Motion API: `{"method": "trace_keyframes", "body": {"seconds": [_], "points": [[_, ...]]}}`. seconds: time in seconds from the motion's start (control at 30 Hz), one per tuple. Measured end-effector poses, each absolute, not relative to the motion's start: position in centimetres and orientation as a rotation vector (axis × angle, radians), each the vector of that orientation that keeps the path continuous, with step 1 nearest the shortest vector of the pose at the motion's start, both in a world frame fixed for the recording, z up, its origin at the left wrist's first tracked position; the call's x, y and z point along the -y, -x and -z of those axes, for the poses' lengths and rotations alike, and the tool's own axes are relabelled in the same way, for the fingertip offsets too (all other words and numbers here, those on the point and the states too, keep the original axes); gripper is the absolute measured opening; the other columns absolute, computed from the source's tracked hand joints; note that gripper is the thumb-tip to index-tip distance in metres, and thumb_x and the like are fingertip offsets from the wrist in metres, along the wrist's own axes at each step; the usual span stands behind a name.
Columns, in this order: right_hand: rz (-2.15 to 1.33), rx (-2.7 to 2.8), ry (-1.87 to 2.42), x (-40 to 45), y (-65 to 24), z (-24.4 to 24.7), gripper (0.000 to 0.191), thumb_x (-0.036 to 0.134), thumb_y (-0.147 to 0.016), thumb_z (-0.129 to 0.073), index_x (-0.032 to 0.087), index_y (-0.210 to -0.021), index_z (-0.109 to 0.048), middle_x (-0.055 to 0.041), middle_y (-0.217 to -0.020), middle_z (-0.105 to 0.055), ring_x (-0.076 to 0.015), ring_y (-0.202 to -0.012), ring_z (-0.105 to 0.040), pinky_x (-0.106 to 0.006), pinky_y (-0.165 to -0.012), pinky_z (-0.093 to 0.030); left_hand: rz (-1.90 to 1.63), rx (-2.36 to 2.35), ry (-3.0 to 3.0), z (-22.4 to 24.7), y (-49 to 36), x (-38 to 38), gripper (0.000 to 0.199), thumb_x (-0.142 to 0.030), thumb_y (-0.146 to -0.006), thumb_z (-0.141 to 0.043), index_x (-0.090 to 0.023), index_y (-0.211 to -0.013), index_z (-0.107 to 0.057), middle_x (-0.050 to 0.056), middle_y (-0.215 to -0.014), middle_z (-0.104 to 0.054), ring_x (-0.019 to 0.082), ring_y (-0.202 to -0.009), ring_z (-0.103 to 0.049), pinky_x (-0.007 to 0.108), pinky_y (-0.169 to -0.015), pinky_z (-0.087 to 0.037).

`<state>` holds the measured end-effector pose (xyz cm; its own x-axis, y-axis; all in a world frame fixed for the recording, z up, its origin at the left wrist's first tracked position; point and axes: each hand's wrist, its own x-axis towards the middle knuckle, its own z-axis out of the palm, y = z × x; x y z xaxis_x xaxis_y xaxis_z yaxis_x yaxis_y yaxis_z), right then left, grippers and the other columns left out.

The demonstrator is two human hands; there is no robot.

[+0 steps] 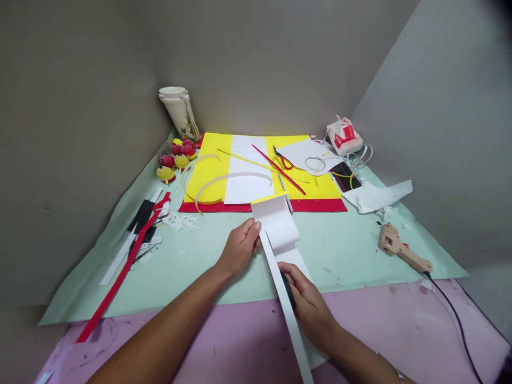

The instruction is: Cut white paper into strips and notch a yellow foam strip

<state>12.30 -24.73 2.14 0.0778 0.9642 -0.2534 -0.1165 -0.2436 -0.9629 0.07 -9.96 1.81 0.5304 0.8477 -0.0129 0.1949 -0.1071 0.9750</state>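
Note:
Near the middle, my left hand pinches the edge of a white sheet that curls over itself and has a yellow strip along its far edge. My right hand is closed around the black handle of scissors, whose blades are mostly hidden by the paper. A long narrow white strip runs from beside my left hand down toward the front edge, parted from the wider sheet by a cut. The sheet's wider part passes under my right hand.
Yellow, white and red sheets lie behind, with strips and red-handled scissors on them. A glue gun with a cord is right; a red strip and scraps are left. A white container stands behind small round figures.

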Motion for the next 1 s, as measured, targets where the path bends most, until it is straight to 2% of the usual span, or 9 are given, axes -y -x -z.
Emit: {"method": "trace_keyframes", "body": {"seconds": [0.13,0.4,0.57,0.77,1.0], "points": [[-1.373,0.922,1.35,24.67,-12.28,-2.34,0.026,0.036,-0.099,-0.041,0.026,-0.118,-0.056,0.0016,-0.081,-0.057,-0.0142,-0.068,-0.044,-0.024,-0.064,-0.039,-0.702,-0.898,-1.615,-1.88,-0.05,9.95,0.039,-0.045,-0.095,-0.04,-0.021,-0.065,-0.041,-0.005,-0.054,-0.045,0.012,-0.053,-0.044,0.025,-0.059,-0.038],[-1.396,0.903,1.304,24.75,-12.28,-1.9,0.025,0.035,-0.099,-0.042,0.027,-0.119,-0.056,0.0034,-0.073,-0.051,-0.0132,-0.065,-0.042,-0.023,-0.06,-0.038,-0.697,-0.903,-1.61,-1.86,-0.06,9.98,0.039,-0.045,-0.095,-0.039,-0.021,-0.065,-0.041,-0.005,-0.054,-0.044,0.011,-0.052,-0.044,0.025,-0.059,-0.038],[-1.383,0.891,1.31,24.68,-12.22,-1.97,0.024,0.035,-0.099,-0.043,0.027,-0.118,-0.056,0.0014,-0.083,-0.056,-0.0128,-0.066,-0.044,-0.022,-0.059,-0.039,-0.686,-0.881,-1.623,-1.81,-0.08,10.01,0.038,-0.045,-0.095,-0.04,-0.021,-0.065,-0.041,-0.005,-0.054,-0.045,0.011,-0.053,-0.044,0.025,-0.059,-0.037],[-1.397,0.879,1.3,24.63,-12.25,-2.26,0.025,0.036,-0.099,-0.043,0.027,-0.118,-0.056,0.0006,-0.085,-0.059,-0.0133,-0.067,-0.044,-0.022,-0.06,-0.04,-0.688,-0.879,-1.63,-1.8,-0.05,9.98,0.038,-0.044,-0.095,-0.039,-0.021,-0.065,-0.042,-0.005,-0.053,-0.045,0.012,-0.053,-0.045,0.026,-0.06,-0.038],[-1.386,0.891,1.324,24.74,-12.38,-2.45,0.026,0.036,-0.099,-0.042,0.027,-0.117,-0.057,0.0017,-0.078,-0.053,-0.0142,-0.064,-0.041,-0.023,-0.057,-0.037,-0.681,-0.877,-1.62,-2.02,-0.08,10.05,0.038,-0.045,-0.095,-0.04,-0.021,-0.065,-0.042,-0.004,-0.054,-0.045,0.012,-0.052,-0.045,0.027,-0.059,-0.038]]}}
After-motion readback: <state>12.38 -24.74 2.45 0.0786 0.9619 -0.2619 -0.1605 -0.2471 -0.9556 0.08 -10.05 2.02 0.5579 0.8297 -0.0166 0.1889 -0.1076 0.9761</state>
